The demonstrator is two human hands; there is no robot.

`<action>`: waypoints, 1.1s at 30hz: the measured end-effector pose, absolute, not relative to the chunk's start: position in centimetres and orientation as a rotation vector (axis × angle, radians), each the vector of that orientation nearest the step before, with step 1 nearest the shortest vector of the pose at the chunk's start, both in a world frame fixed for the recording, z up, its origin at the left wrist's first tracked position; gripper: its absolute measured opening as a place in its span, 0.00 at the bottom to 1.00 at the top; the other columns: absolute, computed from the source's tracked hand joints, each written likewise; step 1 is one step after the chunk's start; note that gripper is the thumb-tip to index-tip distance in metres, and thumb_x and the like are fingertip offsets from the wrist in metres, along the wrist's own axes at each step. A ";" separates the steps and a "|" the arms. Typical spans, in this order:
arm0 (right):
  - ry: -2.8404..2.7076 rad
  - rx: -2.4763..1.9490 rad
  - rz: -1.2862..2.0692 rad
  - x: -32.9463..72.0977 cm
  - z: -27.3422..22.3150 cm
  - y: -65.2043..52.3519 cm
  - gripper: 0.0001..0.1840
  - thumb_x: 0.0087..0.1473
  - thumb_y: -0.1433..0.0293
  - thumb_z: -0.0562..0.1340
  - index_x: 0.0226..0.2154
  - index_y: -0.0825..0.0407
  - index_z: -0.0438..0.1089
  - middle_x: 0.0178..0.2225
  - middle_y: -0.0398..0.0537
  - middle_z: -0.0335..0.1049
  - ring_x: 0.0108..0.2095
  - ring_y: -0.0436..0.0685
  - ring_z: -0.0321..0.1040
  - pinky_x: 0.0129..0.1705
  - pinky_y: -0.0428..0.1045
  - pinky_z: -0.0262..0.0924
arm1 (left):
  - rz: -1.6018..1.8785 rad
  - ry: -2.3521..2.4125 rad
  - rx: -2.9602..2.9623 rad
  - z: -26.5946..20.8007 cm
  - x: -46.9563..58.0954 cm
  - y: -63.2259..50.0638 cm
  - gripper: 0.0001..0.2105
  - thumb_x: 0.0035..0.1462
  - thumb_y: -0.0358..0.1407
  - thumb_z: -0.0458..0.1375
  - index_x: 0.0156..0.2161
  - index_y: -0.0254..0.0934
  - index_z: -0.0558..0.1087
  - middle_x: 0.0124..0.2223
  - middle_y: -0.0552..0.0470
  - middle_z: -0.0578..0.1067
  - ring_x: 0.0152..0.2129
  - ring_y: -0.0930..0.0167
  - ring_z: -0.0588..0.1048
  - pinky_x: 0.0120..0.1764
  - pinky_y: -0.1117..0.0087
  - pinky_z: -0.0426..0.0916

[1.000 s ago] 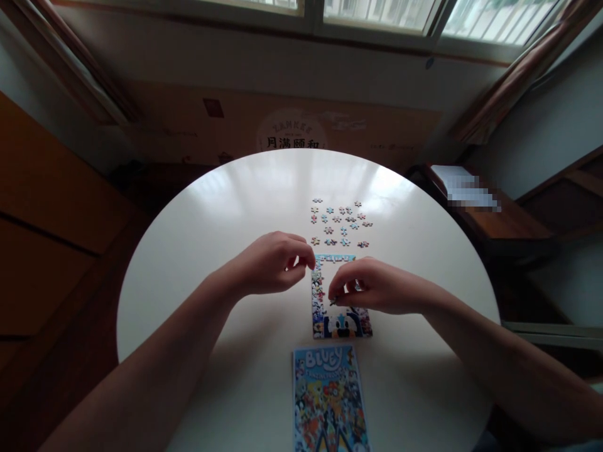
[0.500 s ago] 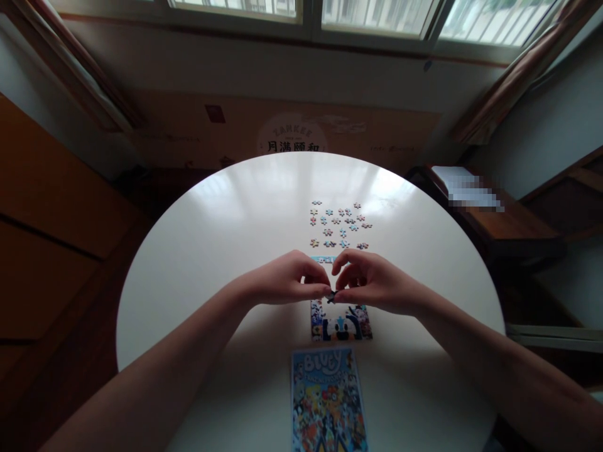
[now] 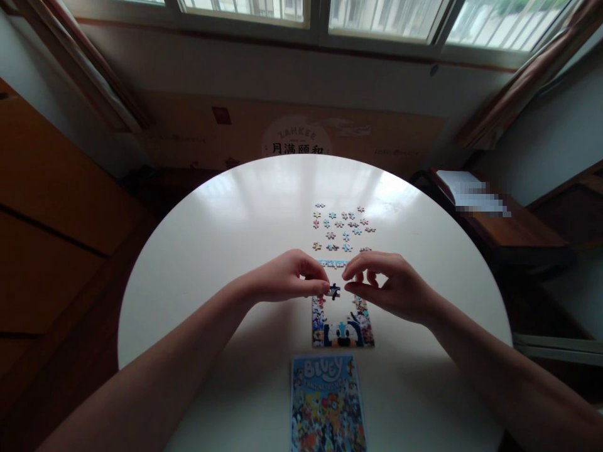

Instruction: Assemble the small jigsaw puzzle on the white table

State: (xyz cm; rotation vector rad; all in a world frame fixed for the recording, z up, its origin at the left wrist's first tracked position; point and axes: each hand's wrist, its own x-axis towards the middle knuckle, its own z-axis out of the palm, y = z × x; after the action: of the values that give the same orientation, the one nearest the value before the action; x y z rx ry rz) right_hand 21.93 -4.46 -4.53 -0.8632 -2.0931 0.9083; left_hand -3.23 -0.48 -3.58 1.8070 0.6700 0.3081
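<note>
Between thumb and fingers, my left hand (image 3: 294, 276) pinches a dark blue and white puzzle piece (image 3: 334, 291) above the partly built jigsaw puzzle (image 3: 343, 336). Just right of that piece, my right hand (image 3: 389, 279) is open, its thumb and fingers apart and nothing between them. The puzzle has a joined border with a dog's face along the near edge and a bare middle; my hands hide parts of its sides. Several loose puzzle pieces (image 3: 339, 224) lie spread out beyond it.
A colourful Bluey picture sheet (image 3: 327, 402) lies on the near side of the round white table (image 3: 198, 251). Past the table's right edge stands a wooden bench (image 3: 522, 220) with white paper on it. A printed box panel (image 3: 188, 125) is behind the table.
My right hand has let go of the puzzle piece and moved a little right. The piece stays in my left hand and shows more fully. The view has shifted slightly.
</note>
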 end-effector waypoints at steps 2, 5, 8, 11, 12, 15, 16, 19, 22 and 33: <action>-2.183 -0.808 0.832 21.9 -4.5 -4.6 0.05 0.58 0.67 0.69 0.38 0.49 0.75 0.36 0.45 0.77 0.32 0.49 0.70 0.30 0.46 0.65 | 0.317 0.670 1.804 -3.5 -3.2 -0.4 0.08 0.58 0.35 0.62 0.36 0.35 0.82 0.30 0.49 0.81 0.27 0.72 0.75 0.32 0.72 0.68; -2.248 -0.780 0.793 21.7 -4.6 -4.7 0.05 0.59 0.69 0.68 0.40 0.49 0.75 0.38 0.46 0.78 0.34 0.50 0.72 0.34 0.47 0.67 | 0.336 0.677 1.805 -3.3 -3.2 -0.5 0.08 0.58 0.35 0.62 0.35 0.34 0.82 0.28 0.51 0.79 0.25 0.74 0.72 0.29 0.74 0.65; -2.242 -0.801 0.785 21.4 -4.7 -4.8 0.05 0.59 0.67 0.68 0.39 0.49 0.75 0.36 0.46 0.78 0.33 0.50 0.72 0.33 0.47 0.67 | 0.339 0.671 1.800 -3.3 -3.1 -0.5 0.08 0.57 0.36 0.62 0.34 0.34 0.81 0.27 0.51 0.78 0.24 0.74 0.70 0.28 0.74 0.64; -2.205 -0.832 0.809 21.0 -4.9 -5.1 0.05 0.59 0.66 0.68 0.37 0.49 0.75 0.33 0.44 0.77 0.30 0.49 0.71 0.31 0.46 0.66 | 0.341 0.668 1.783 -3.5 -3.0 -0.6 0.07 0.56 0.36 0.62 0.33 0.34 0.81 0.27 0.52 0.77 0.24 0.75 0.70 0.28 0.74 0.63; -2.184 -0.847 0.829 20.8 -5.1 -5.2 0.05 0.59 0.65 0.68 0.36 0.49 0.74 0.31 0.44 0.77 0.29 0.49 0.70 0.30 0.46 0.65 | 0.345 0.675 1.780 -3.5 -2.9 -0.7 0.07 0.56 0.36 0.62 0.33 0.34 0.80 0.26 0.53 0.76 0.24 0.75 0.69 0.28 0.74 0.63; -2.061 -0.917 0.901 20.2 -5.6 -5.5 0.07 0.56 0.65 0.70 0.35 0.50 0.74 0.30 0.43 0.75 0.27 0.48 0.69 0.27 0.45 0.64 | 0.377 0.733 1.784 -3.6 -2.5 -0.9 0.08 0.57 0.37 0.61 0.32 0.34 0.79 0.25 0.54 0.74 0.23 0.75 0.69 0.27 0.74 0.63; -2.002 -0.949 0.931 20.0 -5.8 -5.5 0.08 0.55 0.65 0.70 0.35 0.50 0.74 0.30 0.43 0.75 0.27 0.48 0.69 0.27 0.45 0.64 | 0.395 0.759 1.784 -3.7 -2.4 -1.0 0.08 0.57 0.37 0.61 0.31 0.34 0.78 0.25 0.54 0.73 0.23 0.75 0.69 0.27 0.74 0.63; -1.846 -1.032 1.029 19.6 -6.3 -5.6 0.09 0.52 0.67 0.72 0.36 0.50 0.74 0.31 0.43 0.75 0.27 0.48 0.68 0.25 0.44 0.62 | 0.439 0.825 1.772 -3.8 -2.0 -1.1 0.10 0.59 0.38 0.60 0.32 0.34 0.78 0.25 0.54 0.72 0.22 0.76 0.69 0.24 0.75 0.62; -1.759 -1.055 1.111 19.4 -6.6 -5.6 0.08 0.52 0.66 0.72 0.33 0.51 0.75 0.28 0.43 0.74 0.27 0.48 0.67 0.24 0.44 0.60 | 0.453 0.873 1.728 -4.1 -1.9 -1.2 0.11 0.61 0.40 0.60 0.33 0.34 0.78 0.24 0.55 0.72 0.19 0.77 0.67 0.20 0.76 0.61; -1.904 -0.957 0.939 19.4 -5.9 -6.1 0.05 0.55 0.67 0.71 0.35 0.50 0.79 0.33 0.45 0.80 0.26 0.48 0.70 0.24 0.44 0.61 | 0.404 0.875 1.503 -3.5 -1.7 -1.4 0.09 0.63 0.39 0.58 0.34 0.35 0.75 0.27 0.52 0.74 0.24 0.73 0.72 0.18 0.77 0.63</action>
State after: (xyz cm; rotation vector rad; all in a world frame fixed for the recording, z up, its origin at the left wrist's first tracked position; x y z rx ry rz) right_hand 19.38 -6.13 -5.94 -0.9572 -1.9043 0.9391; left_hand -1.72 -1.40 -3.49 1.5032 0.8746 0.4036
